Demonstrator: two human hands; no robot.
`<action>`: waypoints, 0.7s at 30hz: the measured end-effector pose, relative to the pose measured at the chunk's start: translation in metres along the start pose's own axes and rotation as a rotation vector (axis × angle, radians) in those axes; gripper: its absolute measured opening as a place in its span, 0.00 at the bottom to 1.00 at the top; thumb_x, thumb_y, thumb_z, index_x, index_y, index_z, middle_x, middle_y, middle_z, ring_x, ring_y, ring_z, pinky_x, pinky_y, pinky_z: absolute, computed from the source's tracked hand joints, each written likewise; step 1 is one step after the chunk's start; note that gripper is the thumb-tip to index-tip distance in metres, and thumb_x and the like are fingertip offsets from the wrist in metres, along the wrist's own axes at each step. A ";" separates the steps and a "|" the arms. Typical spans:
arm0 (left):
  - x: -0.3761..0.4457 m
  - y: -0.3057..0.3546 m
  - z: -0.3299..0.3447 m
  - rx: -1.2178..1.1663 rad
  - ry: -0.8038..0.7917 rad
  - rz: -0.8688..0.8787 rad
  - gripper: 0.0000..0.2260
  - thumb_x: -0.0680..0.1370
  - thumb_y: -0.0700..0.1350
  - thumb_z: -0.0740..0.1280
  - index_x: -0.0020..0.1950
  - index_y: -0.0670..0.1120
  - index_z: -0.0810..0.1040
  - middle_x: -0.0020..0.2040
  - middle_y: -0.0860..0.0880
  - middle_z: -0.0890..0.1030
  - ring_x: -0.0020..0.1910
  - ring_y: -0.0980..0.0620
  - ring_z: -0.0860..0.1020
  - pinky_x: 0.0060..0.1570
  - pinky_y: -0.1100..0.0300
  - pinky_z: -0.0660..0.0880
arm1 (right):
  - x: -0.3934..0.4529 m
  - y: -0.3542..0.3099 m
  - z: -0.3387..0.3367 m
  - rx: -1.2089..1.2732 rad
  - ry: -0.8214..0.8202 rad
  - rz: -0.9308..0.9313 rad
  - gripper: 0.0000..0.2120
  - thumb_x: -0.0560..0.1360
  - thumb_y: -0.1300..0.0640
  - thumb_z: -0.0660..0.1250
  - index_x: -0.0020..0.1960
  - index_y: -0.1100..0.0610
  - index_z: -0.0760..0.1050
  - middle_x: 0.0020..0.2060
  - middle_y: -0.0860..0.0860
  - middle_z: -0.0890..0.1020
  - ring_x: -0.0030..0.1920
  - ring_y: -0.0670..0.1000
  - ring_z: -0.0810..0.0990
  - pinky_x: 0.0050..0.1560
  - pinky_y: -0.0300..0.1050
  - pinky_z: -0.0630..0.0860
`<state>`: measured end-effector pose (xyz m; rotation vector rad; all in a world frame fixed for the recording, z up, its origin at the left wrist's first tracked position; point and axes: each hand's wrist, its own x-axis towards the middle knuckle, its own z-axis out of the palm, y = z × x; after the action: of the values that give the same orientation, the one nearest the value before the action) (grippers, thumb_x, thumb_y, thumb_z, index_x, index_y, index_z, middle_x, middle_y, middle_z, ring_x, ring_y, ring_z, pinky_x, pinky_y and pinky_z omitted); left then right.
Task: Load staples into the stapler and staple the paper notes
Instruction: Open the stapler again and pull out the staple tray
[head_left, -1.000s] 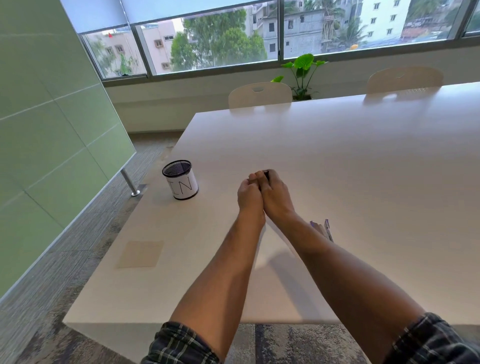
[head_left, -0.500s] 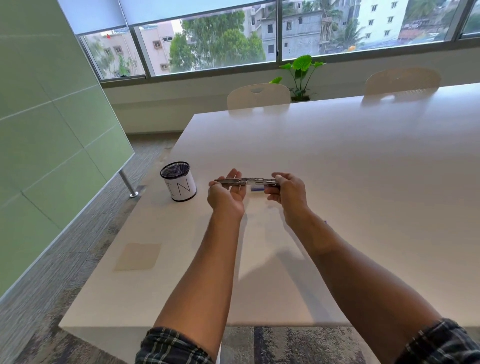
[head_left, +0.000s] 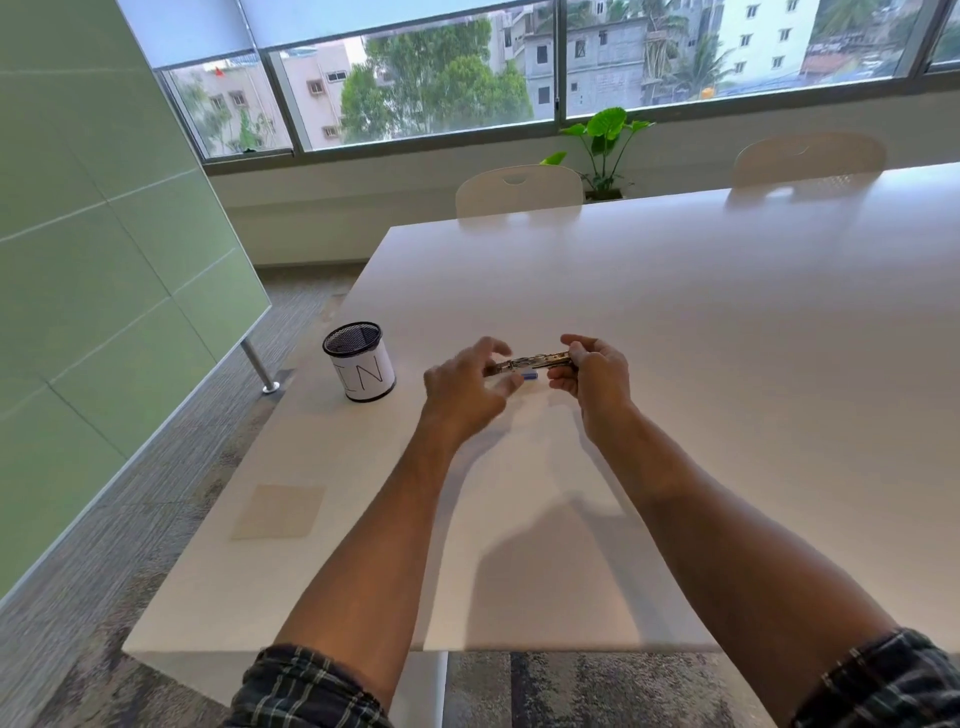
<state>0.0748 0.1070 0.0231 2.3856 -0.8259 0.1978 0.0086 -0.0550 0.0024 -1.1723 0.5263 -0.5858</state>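
At ten o'clock stands a mesh cup (head_left: 359, 360). Nearer centre, the left hand (head_left: 464, 391), blurred, has loosely spread fingers at the end of the stapler (head_left: 535, 362), gripping nothing I can make out. The right hand (head_left: 592, 371) pinches the other end, above the table (head_left: 727, 364). Loading looks unfinished; stapling remains, and no paper notes are visible.

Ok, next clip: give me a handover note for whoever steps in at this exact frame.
Right hand grips one end of the opened stapler, held above the table.
Left hand hovers at the other end, fingers spread; blurred, contact unclear.
A small blue piece shows just under the stapler.
Mesh cup stands to the left.
Done: stapler opened.
Left: load staples, close, staple the notes. No paper notes clearly in view.
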 end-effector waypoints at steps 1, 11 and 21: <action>0.000 0.001 0.001 0.077 -0.039 0.107 0.13 0.79 0.54 0.69 0.63 0.59 0.75 0.55 0.55 0.84 0.54 0.52 0.80 0.61 0.51 0.65 | 0.000 0.001 -0.001 -0.005 -0.013 0.011 0.09 0.85 0.64 0.60 0.56 0.60 0.79 0.42 0.59 0.82 0.30 0.48 0.83 0.34 0.41 0.81; -0.003 0.006 0.009 0.127 -0.232 0.350 0.22 0.80 0.39 0.66 0.69 0.61 0.67 0.56 0.50 0.82 0.44 0.50 0.78 0.39 0.54 0.76 | -0.007 0.008 -0.007 0.007 -0.130 0.110 0.08 0.83 0.66 0.65 0.58 0.67 0.80 0.38 0.59 0.85 0.33 0.53 0.83 0.36 0.43 0.82; 0.002 -0.002 0.005 -0.095 -0.232 0.210 0.07 0.82 0.50 0.68 0.52 0.56 0.69 0.43 0.53 0.83 0.30 0.57 0.84 0.33 0.57 0.82 | -0.005 0.009 0.000 -0.252 -0.144 -0.054 0.05 0.83 0.61 0.67 0.53 0.59 0.83 0.38 0.57 0.87 0.32 0.48 0.84 0.39 0.43 0.83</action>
<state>0.0772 0.1040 0.0187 2.2583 -1.1681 -0.0363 0.0065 -0.0489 -0.0056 -1.4603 0.4549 -0.4862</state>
